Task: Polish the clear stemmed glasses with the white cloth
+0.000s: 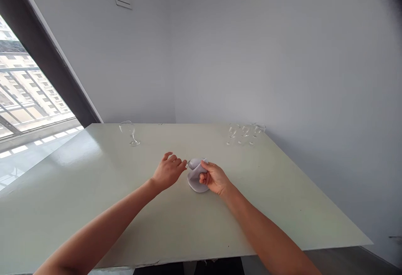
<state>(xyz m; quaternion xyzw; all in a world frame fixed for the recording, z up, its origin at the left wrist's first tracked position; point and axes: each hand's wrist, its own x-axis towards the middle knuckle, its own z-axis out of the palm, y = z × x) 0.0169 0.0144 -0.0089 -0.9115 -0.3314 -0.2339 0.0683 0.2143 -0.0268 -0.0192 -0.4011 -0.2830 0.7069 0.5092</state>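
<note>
In the head view, a small clear stemmed glass (189,164) is held above the middle of the table, partly hidden by cloth. My left hand (169,172) is closed, its fingertips at the end of the glass on the left side. A pale grey-lilac cloth (197,179) lies against the glass and hangs below it. My right hand (215,178) pinches this cloth between thumb and curled fingers, on the glass's right side. How much of the glass the cloth covers is hard to make out.
A larger stemmed glass (127,128) stands at the back left of the glossy pale table (176,224). Three small stemmed glasses stand at the back right, the nearest to the middle being one glass (233,131). Grey walls (220,48) rise behind; a window (25,78) is at left.
</note>
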